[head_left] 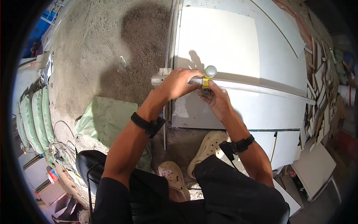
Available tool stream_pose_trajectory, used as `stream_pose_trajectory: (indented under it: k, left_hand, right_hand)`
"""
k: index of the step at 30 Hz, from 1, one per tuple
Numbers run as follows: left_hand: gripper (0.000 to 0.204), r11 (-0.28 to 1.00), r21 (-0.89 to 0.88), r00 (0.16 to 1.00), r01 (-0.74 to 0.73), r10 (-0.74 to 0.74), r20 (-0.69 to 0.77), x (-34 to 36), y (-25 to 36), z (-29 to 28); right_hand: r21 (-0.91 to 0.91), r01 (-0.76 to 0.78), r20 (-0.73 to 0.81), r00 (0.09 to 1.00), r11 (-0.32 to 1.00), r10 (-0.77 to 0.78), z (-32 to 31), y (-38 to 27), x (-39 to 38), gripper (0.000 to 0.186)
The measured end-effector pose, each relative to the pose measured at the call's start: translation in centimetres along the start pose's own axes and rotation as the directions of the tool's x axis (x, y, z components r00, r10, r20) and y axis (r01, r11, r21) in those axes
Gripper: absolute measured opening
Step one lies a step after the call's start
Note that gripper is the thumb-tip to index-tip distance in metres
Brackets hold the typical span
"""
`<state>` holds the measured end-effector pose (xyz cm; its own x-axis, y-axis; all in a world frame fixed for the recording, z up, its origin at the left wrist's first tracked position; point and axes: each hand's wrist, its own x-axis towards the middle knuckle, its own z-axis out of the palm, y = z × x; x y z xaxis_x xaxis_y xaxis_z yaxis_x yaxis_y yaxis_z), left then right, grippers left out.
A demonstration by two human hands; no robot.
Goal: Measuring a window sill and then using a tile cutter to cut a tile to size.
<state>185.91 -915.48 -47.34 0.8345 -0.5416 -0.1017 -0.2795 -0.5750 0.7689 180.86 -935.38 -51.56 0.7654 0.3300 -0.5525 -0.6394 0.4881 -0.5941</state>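
A long metal bar with ruler markings (261,89) lies across a pale tile sheet (223,41). On the bar sits a yellow sliding block (206,83) with a round silver knob (210,71) at its far side. My left hand (179,84) is closed over the bar near its left end, with thumb and fingertips reaching the block's left side. My right hand (220,101) pinches the block from the right and near side, its thumb against the yellow part. Some fingertips are hidden behind the block. Dark straps circle both wrists.
A metal rail (172,37) runs along the sheet's left edge. Green woven sacking (108,119) lies on the rough floor to the left, with filled green sacks (36,115) beyond. Broken tile strips (319,82) are piled at right. My clog-shod feet (173,179) are close below.
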Motion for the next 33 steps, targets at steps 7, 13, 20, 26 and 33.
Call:
stream_pose_trajectory:
  k: [7,13,20,26,33]
  left_hand:
    - [0.035,1.000,0.005,1.000,0.027,-0.027,0.007,0.00,-0.11,-0.02]
    - [0.034,1.000,-0.011,1.000,0.003,-0.003,-0.002,0.00,-0.20,0.02]
    - [0.034,1.000,0.004,1.000,0.001,-0.001,-0.010,0.02,-0.38,0.00]
    - [0.035,0.999,-0.001,0.999,0.038,-0.038,0.018,0.17,-0.30,0.03]
    - [0.036,0.998,-0.001,0.998,0.061,-0.061,0.034,0.12,-0.07,-0.16]
  right_hand:
    - [-0.002,-0.007,-0.010,1.000,1.000,0.007,-0.04,0.11,0.18,0.041]
    - [-0.007,-0.014,-0.011,1.000,1.000,0.014,0.00,0.06,0.22,0.044]
    - [-0.019,0.002,-0.007,1.000,1.000,-0.002,0.19,0.18,0.29,0.044]
    - [-0.024,0.012,-0.005,1.000,1.000,-0.012,-0.17,0.39,0.46,0.045]
    - [-0.011,0.018,0.013,1.000,1.000,-0.018,-0.21,0.54,0.48,0.044]
